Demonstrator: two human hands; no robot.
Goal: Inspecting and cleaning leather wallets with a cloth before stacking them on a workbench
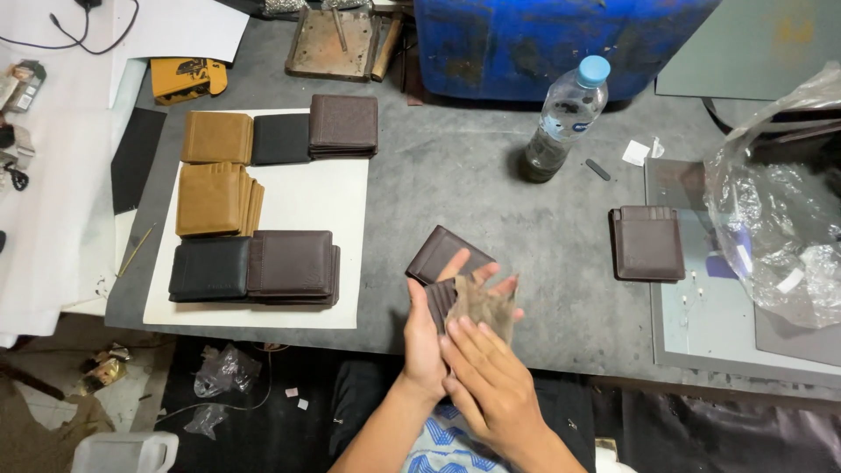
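Two hands meet over the near edge of the worktop (491, 175), just in front of the person's lap. The left hand (423, 337) is closed around an open dark brown wallet (442, 254), thumb side toward the body, holding it up off the surface so both faces can be reached. The right hand (491, 381) lies flat with fingers spread, pressing a crumpled brownish cloth (486, 307) against the wallet's lower half, a grip that suits rubbing the leather.

Finished-looking wallets sit sorted on a white sheet (324, 206) at the left end of the worktop: tan stacks (215, 175), black ones (210, 267) and brown ones (293, 263), kept by colour and clear of the hands. One more brown pile (648, 243) rests apart toward the right edge, beside a clear plastic bag (775, 228). A water bottle (561, 118) stands upright near the far edge, against a blue drum (543, 44).
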